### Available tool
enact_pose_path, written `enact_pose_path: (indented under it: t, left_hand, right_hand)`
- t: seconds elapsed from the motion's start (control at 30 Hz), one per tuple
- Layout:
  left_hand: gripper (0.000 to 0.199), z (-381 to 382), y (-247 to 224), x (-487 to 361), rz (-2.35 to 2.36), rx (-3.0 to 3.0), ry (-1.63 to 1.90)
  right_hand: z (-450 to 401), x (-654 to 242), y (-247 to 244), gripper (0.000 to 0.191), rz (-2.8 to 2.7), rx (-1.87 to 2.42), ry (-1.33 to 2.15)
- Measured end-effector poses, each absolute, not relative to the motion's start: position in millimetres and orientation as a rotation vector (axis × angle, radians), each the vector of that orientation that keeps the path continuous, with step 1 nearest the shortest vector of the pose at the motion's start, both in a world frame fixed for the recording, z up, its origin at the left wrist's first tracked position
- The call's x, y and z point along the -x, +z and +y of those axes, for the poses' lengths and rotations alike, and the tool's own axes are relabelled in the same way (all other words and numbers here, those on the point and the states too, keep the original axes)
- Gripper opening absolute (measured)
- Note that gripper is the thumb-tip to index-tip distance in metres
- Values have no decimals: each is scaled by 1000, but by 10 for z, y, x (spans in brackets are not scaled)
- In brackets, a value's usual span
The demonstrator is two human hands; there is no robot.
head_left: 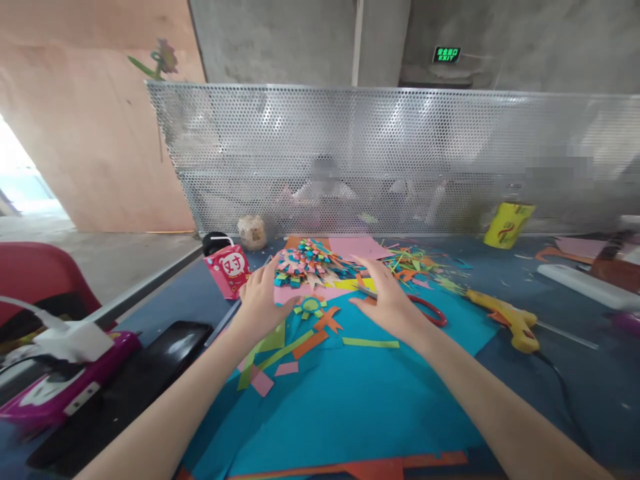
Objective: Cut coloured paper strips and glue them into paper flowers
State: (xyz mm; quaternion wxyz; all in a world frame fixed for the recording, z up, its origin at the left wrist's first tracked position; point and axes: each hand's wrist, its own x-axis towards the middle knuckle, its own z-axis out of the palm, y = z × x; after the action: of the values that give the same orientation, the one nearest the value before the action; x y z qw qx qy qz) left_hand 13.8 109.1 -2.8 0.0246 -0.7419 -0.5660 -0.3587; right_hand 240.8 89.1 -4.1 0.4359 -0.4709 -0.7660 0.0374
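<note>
My left hand is held above the left side of the blue paper sheet, thumb stretched out and nothing in it. Opposite it, my right hand also stands open, over red-handled scissors that it partly hides. Between and beyond the hands lies a pile of fringed paper flowers in blue, pink and orange. Nearer to me sit a small green-and-blue paper flower, an orange paper cutout, a green strip and several loose scraps.
A yellow glue gun with its cord lies at right. A red drink carton with a straw stands left, near a black phone and a purple power strip. A perforated metal screen rises behind; a person is beyond it.
</note>
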Motion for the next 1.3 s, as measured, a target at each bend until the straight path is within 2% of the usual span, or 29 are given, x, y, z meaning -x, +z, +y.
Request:
enact_pose_path:
  t: [0.13,0.23,0.33,0.4,0.6,0.8,1.07,1.17,1.3]
  left_hand:
    - [60,1149,-130,-153,-2022,2432,-956]
    - [57,1206,-212,-157,-2035,2498,-835]
    - [47,1237,-261,-165,-1971,2540,-854]
    - [42,1240,-270,-171,-1954,2574,-1002]
    - [33,1239,-252,-172,-1885,2694,-1284]
    - [27,1253,-208,-188,-1842,2786,-1738]
    - [31,1198,-154,-241,-2023,2665,-2124]
    - [33,1162,-132,-260,-1962,2653,-2300]
    - [28,1110,-84,-277,-1861,2663,-2337]
  right_hand:
    - [960,-2429,-104,20,-2074,1354,145]
    - [1015,-2432,-157,16,-2070,1440,166]
    - [1039,-2431,-193,28,-2022,1490,108]
    - [1029,-2422,-210,36,-2039,1519,96]
    - [912,-2303,-251,34,-2254,1457,91]
    - [866,-2219,-298,33,-2316,1416,90]
    - [885,-2213,-249,27,-2234,1360,223]
    - [914,-2221,-268,29,-2123,1404,203]
    - [977,-2248,-326,33,-2037,1472,178]
